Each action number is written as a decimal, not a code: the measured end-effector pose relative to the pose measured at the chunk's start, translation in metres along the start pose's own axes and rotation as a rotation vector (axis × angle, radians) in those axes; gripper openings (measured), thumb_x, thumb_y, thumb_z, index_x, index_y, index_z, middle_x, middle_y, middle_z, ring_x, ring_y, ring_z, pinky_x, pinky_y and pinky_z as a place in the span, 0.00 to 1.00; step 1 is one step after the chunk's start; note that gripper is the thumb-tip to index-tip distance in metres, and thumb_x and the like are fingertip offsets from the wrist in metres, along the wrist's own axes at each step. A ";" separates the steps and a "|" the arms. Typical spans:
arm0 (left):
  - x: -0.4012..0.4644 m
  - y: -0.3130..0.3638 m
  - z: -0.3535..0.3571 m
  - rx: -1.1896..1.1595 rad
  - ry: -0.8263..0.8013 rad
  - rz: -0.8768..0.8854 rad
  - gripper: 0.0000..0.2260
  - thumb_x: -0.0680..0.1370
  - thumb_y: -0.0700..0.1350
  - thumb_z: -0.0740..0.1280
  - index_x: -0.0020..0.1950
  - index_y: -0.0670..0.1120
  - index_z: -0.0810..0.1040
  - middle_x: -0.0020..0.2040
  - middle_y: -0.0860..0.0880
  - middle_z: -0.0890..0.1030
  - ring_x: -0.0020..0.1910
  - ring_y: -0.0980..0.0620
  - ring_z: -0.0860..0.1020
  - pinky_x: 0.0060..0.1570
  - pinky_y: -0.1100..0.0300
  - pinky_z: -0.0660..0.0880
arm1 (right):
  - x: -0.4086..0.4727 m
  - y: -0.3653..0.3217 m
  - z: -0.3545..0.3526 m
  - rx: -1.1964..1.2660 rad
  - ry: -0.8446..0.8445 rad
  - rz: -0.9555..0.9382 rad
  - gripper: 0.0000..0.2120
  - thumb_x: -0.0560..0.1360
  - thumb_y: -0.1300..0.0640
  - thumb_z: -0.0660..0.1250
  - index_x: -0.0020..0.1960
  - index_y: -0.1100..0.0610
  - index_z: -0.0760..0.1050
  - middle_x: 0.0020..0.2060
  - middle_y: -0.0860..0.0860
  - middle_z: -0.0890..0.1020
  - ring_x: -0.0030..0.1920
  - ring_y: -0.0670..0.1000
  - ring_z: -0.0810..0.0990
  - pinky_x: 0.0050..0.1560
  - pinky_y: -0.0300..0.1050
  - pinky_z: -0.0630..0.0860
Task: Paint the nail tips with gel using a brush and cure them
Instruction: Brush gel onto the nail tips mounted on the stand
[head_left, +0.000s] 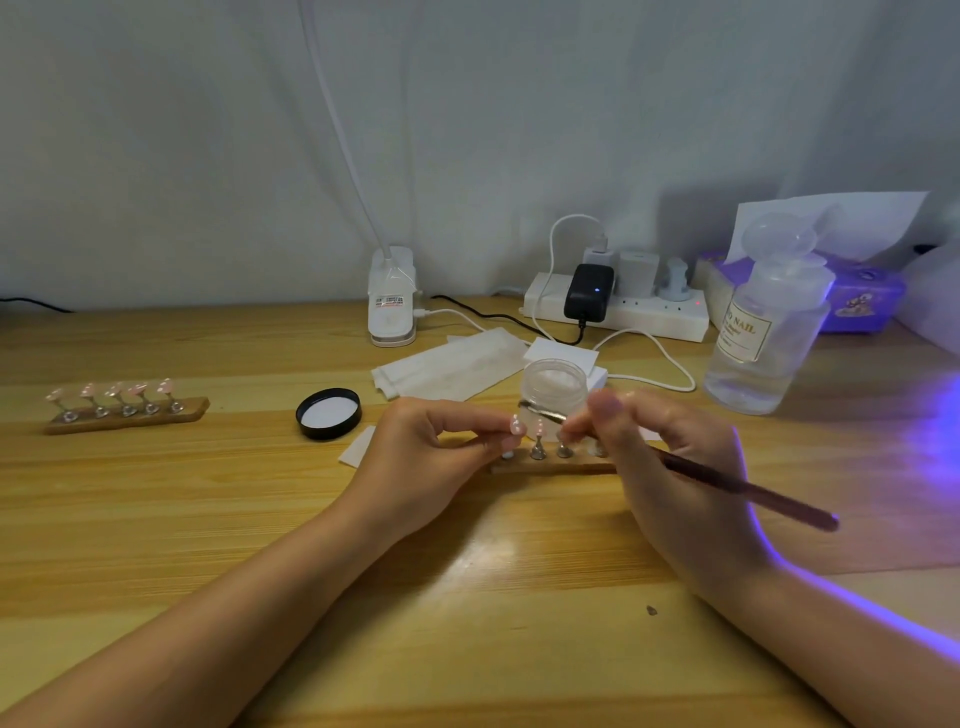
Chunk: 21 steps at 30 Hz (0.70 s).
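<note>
**Brush over the near nail stand**

Toward the worktop's left edge stood a wooden stand of pink tips. A black lid lay near the middle. The left hand pinched a nail tip on the second stand, before the open gel jar. The right hand was clamped on the brush.

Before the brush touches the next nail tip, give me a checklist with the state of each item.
1. Brush gripped in right hand: ok.
2. Left hand steadying a nail tip on the near holder: ok.
3. Gel jar open, its lid set aside on the table: ok.
4. Gel loaded on the bristles: cannot tell, blurred.
5. Second holder out of the way at the left: ok.
6. Curing light on: ok, a violet glow comes from the right; the lamp itself is out of view.
</note>
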<state>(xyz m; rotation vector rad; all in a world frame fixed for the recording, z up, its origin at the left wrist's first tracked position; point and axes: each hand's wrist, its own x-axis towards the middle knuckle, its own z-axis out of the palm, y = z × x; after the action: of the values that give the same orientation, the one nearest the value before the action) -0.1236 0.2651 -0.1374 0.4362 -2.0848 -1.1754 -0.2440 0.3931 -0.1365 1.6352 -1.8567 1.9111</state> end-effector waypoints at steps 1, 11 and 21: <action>0.000 0.000 0.000 -0.001 0.001 0.003 0.09 0.68 0.36 0.73 0.44 0.47 0.83 0.38 0.60 0.83 0.43 0.63 0.81 0.43 0.75 0.71 | 0.001 -0.001 0.000 -0.032 -0.027 0.005 0.14 0.72 0.44 0.62 0.36 0.50 0.79 0.35 0.45 0.82 0.38 0.43 0.79 0.42 0.33 0.71; 0.000 -0.001 0.000 0.022 -0.007 0.026 0.10 0.69 0.35 0.72 0.47 0.46 0.83 0.41 0.56 0.83 0.43 0.62 0.81 0.44 0.74 0.72 | 0.001 -0.001 0.001 -0.093 -0.020 0.005 0.15 0.72 0.44 0.61 0.36 0.51 0.79 0.33 0.43 0.82 0.38 0.44 0.80 0.46 0.49 0.74; 0.000 0.000 0.000 0.072 -0.021 0.034 0.11 0.70 0.36 0.71 0.49 0.48 0.82 0.42 0.55 0.83 0.44 0.62 0.79 0.46 0.73 0.71 | 0.000 0.001 0.003 -0.132 -0.017 0.011 0.18 0.73 0.43 0.58 0.34 0.51 0.78 0.31 0.47 0.81 0.38 0.46 0.79 0.46 0.49 0.72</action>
<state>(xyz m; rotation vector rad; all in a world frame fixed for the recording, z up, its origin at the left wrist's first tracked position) -0.1237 0.2649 -0.1370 0.4223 -2.1495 -1.0928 -0.2428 0.3908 -0.1374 1.6102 -1.9556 1.7424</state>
